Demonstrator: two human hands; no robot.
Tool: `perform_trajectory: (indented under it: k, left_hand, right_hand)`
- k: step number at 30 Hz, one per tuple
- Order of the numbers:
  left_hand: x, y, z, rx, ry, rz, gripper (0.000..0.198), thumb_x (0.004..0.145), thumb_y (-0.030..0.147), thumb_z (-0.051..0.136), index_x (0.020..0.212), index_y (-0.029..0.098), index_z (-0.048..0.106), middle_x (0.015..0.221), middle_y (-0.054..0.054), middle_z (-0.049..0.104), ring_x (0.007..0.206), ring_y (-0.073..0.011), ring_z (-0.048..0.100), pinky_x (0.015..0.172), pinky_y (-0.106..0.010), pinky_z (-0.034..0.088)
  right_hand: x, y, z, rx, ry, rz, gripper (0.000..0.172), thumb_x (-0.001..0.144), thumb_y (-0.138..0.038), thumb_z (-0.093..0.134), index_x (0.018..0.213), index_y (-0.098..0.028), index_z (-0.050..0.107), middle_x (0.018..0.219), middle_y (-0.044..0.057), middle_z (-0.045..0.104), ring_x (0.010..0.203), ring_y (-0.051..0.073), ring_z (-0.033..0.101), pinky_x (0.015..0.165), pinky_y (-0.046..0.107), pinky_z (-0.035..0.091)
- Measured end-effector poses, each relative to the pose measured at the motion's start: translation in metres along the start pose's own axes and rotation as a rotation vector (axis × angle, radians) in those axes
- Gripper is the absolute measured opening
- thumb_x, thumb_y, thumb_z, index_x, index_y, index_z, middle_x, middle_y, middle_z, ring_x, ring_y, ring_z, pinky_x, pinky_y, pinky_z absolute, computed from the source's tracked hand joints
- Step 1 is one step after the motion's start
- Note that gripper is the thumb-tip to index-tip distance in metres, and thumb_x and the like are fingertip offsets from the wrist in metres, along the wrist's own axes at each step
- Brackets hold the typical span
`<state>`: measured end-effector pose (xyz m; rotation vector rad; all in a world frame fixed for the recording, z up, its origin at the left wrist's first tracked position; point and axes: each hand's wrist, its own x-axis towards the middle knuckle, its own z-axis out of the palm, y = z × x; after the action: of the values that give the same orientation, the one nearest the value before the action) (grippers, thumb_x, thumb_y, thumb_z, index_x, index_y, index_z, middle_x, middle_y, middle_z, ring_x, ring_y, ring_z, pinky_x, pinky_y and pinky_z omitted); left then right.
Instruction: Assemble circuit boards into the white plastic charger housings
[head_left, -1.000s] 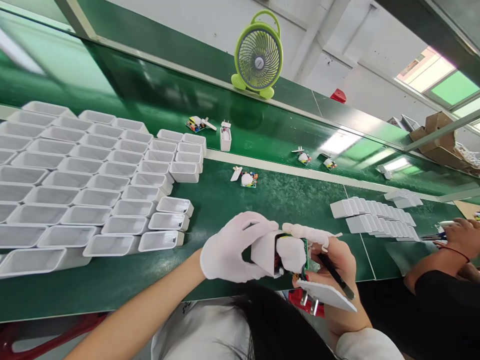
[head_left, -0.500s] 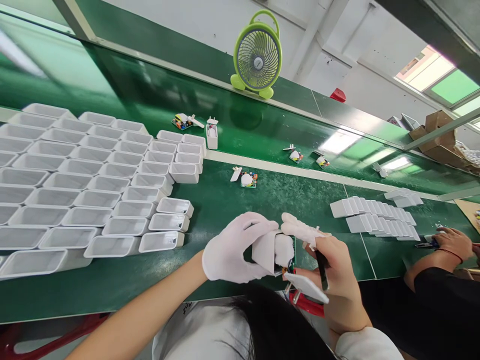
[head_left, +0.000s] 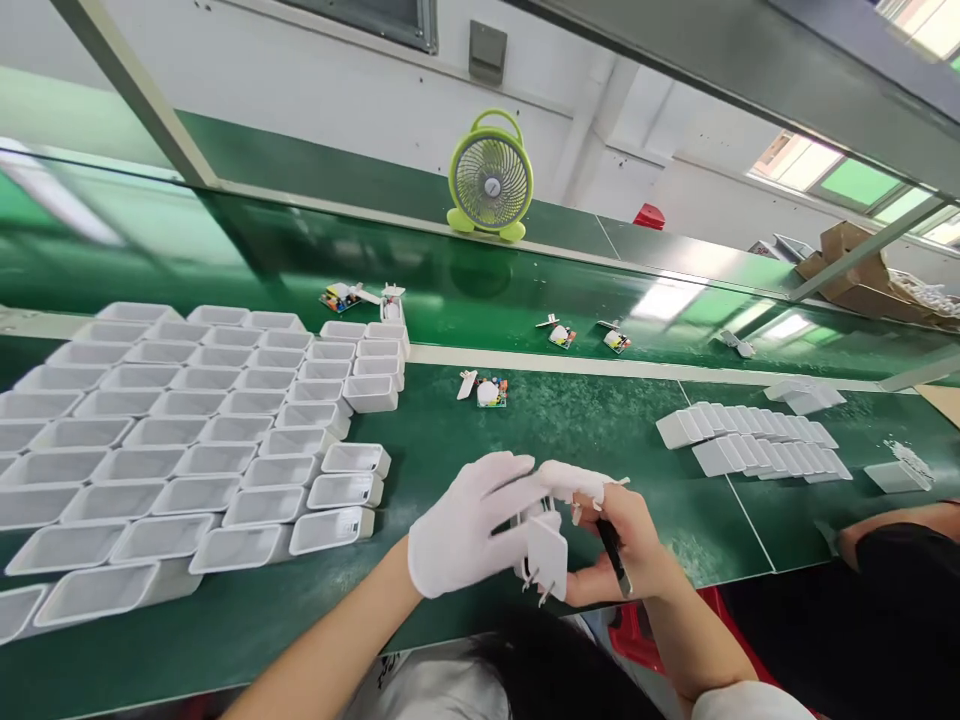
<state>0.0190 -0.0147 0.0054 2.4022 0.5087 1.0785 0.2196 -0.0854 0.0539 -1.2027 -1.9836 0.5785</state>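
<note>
My left hand (head_left: pixel 472 525), in a white glove, is closed on a charger assembly in front of my body. Facing me is its white plug plate (head_left: pixel 547 555), with two metal prongs pointing down; the part behind it is mostly hidden by my fingers. My right hand (head_left: pixel 622 550) is bare except for a white wrapping on the index finger. That finger reaches over the top of the assembly, while the thumb side touches the plate's right edge. A thin black tool (head_left: pixel 613 555) is held across the right palm; its tip kind cannot be made out.
Rows of white open cases (head_left: pixel 180 430) cover the left of the green bench (head_left: pixel 600 430). A circuit board (head_left: pixel 491 392) with its plug plate lies ahead; several more lie along the back. Stacked white cases (head_left: pixel 750 440) stand right, near a co-worker's arm (head_left: pixel 892 525). A green fan (head_left: pixel 491 185) stands behind.
The plug plate has swung up from the lower right and now faces me in front of the assembly. My view has tilted upward. The co-worker's hand has drawn back from the bench.
</note>
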Motion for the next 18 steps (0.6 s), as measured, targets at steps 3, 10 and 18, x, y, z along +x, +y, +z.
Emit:
perform_trajectory:
  k: [3, 10, 18]
  left_hand:
    - [0.0, 0.001, 0.001, 0.036, 0.015, 0.074, 0.006, 0.091, 0.021, 0.06, 0.092, 0.022, 0.066, 0.094, -0.005, 0.073, 0.079, -0.0192, 0.067, 0.078, -0.036, 0.057]
    - [-0.002, 0.009, 0.013, -0.229, 0.273, -0.483, 0.059, 0.065, 0.038, 0.087, 0.114, 0.022, 0.059, 0.106, -0.007, 0.067, 0.09, -0.0253, 0.069, 0.08, -0.042, 0.059]
    - [0.01, 0.002, 0.022, -0.373, 0.245, -0.86, 0.038, 0.063, 0.028, 0.08, 0.094, 0.02, 0.059, 0.078, 0.002, 0.06, 0.073, -0.0191, 0.059, 0.073, -0.035, 0.051]
  right_hand:
    - [0.009, 0.007, -0.008, 0.09, -0.116, 0.02, 0.049, 0.074, -0.052, 0.081, 0.104, -0.02, 0.059, 0.065, -0.01, 0.024, 0.056, 0.008, 0.021, 0.048, 0.024, 0.019]
    - [0.108, 0.099, -0.04, -0.491, -0.054, 0.484, 0.047, 0.091, -0.053, 0.065, 0.119, -0.016, 0.061, 0.081, 0.001, 0.061, 0.07, 0.015, 0.054, 0.065, 0.028, 0.045]
    - [0.208, 0.169, -0.032, -0.68, -0.138, 0.548, 0.037, 0.098, -0.038, 0.064, 0.129, -0.017, 0.06, 0.128, 0.01, 0.063, 0.108, 0.024, 0.066, 0.091, 0.045, 0.058]
